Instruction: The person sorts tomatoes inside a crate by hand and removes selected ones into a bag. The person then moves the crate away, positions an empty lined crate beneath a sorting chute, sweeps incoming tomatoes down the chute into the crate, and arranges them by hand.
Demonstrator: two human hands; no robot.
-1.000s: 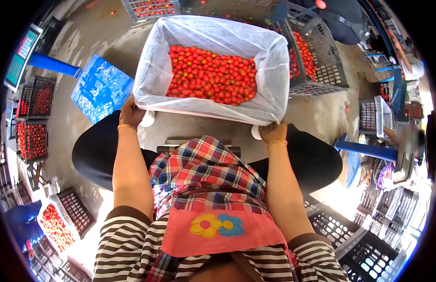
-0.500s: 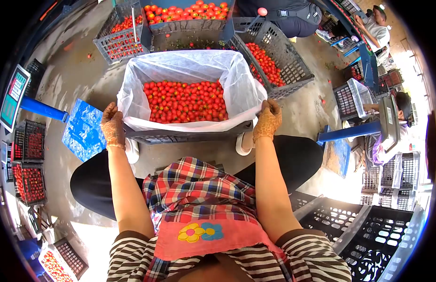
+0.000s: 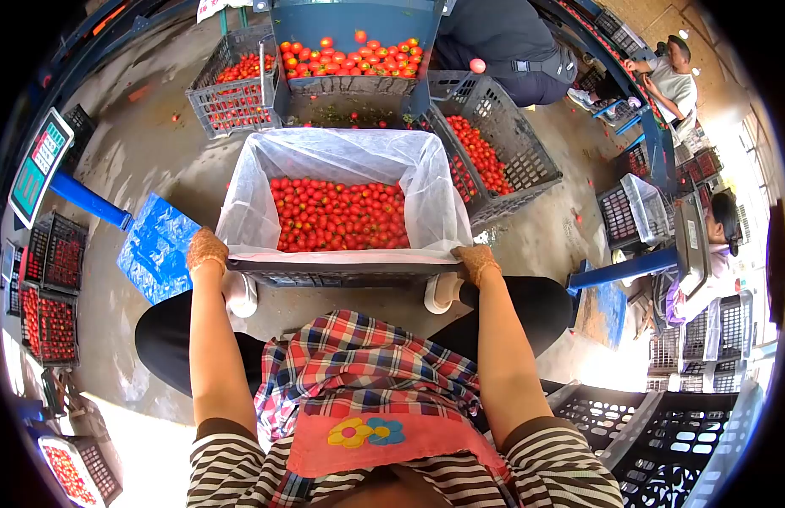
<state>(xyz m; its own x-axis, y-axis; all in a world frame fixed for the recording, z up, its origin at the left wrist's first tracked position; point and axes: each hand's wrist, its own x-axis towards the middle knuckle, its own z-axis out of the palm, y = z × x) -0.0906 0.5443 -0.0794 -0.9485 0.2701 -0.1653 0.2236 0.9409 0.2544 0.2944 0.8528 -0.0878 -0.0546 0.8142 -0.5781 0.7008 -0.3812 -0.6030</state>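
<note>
Between my knees and the machine stands a dark plastic crate (image 3: 342, 275) with a white translucent liner (image 3: 248, 190) folded over its rim. Small red tomatoes (image 3: 342, 216) cover its bottom. My left hand (image 3: 208, 250), in a brown patterned glove, is closed at the crate's near left corner. At the near right corner my right hand (image 3: 477, 261), gloved alike, is closed on the rim and liner edge. Some fingertips of both hands are hidden. Beyond the crate, more tomatoes (image 3: 350, 61) lie in a blue machine chute (image 3: 350, 21).
Tomato crates flank the chute at left (image 3: 232, 110) and right (image 3: 528, 152). A blue-platformed scale (image 3: 160, 245) stands left. Black crates (image 3: 663, 432) are at lower right. A person in dark clothes (image 3: 503, 42) is close behind the right crate; other people sit farther right.
The view has tilted, so most things appear lower. My right hand has come down from the raised liner edge to the crate's near corner. My left hand has shifted slightly down and inward.
</note>
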